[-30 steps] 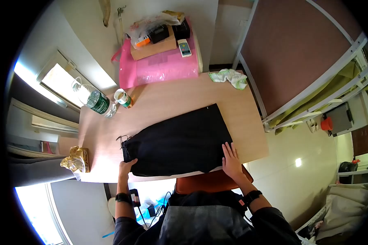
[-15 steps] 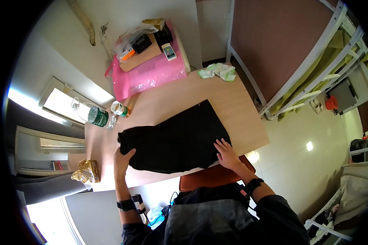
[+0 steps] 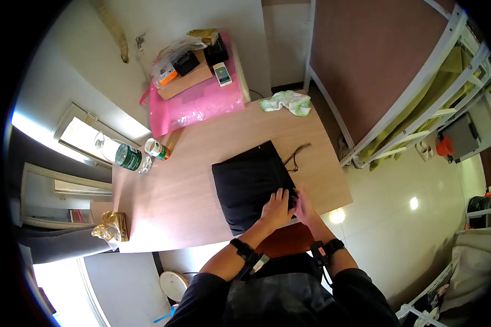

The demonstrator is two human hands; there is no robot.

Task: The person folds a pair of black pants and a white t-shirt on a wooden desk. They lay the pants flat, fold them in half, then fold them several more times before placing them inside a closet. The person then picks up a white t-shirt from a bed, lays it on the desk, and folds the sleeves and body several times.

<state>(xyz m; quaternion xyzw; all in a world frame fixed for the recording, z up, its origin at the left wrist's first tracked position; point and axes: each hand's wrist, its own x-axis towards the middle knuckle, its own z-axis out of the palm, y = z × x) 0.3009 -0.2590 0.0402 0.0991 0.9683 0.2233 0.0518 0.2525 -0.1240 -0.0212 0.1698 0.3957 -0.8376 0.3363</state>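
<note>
A black garment (image 3: 248,185) lies folded on the wooden table, its layers stacked into a compact shape. A dark drawstring (image 3: 296,158) sticks out past its right side. My left hand (image 3: 277,210) rests on the lower right part of the cloth, fingers apart and laid on the fabric. Close beside it, my right hand (image 3: 305,208) is at the garment's right edge, with its fingers closed on the cloth there. The two hands nearly touch, and some fingertips are hard to make out.
Behind the garment, a pink plastic package (image 3: 202,103) carries a box and a phone-like device (image 3: 222,74). A white-green cloth (image 3: 286,102) lies at the table's back edge. A bottle (image 3: 131,158), a cup (image 3: 157,148) and a gold tissue pack (image 3: 112,226) stand left.
The garment's left part has been folded over to the right, and the drawstring now shows. My left hand has moved right, across the table, to beside my right hand.
</note>
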